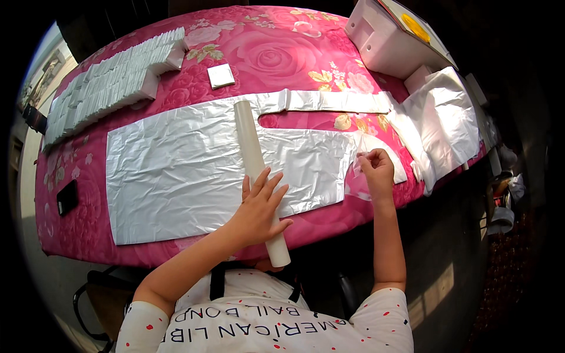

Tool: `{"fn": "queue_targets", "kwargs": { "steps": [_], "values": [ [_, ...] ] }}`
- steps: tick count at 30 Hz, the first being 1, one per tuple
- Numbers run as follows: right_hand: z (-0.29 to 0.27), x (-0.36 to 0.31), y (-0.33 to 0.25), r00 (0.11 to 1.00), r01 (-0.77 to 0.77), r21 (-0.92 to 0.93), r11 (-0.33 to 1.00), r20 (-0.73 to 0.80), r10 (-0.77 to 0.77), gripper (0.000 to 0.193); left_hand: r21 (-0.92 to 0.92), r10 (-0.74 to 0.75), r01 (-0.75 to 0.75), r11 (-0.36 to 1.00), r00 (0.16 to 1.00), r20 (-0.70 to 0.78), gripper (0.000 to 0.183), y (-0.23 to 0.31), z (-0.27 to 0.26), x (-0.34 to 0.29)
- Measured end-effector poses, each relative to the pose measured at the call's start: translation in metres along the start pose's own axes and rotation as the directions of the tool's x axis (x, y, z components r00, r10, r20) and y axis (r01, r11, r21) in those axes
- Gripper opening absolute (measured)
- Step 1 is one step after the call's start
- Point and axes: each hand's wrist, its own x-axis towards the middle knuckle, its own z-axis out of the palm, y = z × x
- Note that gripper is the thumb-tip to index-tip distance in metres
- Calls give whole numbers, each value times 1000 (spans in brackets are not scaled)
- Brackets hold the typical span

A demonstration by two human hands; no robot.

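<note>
A white, crinkled plastic sheet [170, 170] lies flat on the table, with a long rounded cut-out toward its right end. A pale, smooth tube [250, 144] lies across it, its near end jutting past the table edge. My left hand [259, 206] rests on the tube with its fingers spread, not wrapped round it. At the sheet's right end, my right hand [376, 167] pinches a thin bit of plastic film between thumb and fingers. Beside that hand, a loose heap of the same white plastic [444, 123] spreads over the table's right side.
A pink floral tablecloth [271, 53] covers the table. Rows of folded white packets [112, 85] stand at the far left, with a single folded packet [220, 76] nearby. A black phone-like object [67, 197] lies at left. A white foam box [391, 44] stands at far right.
</note>
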Motion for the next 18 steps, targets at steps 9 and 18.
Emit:
{"fn": "queue_targets", "kwargs": {
  "steps": [9,18],
  "values": [
    [109,-115,-59,752,208,-92,974,651,-99,18,-811,-347,553,-190,735,583,39,-12,-32,17],
    [80,-145,-63,768,508,-494,705,630,-112,34,-719,-550,689,93,638,540,13,-142,-114,-91]
  ]
}}
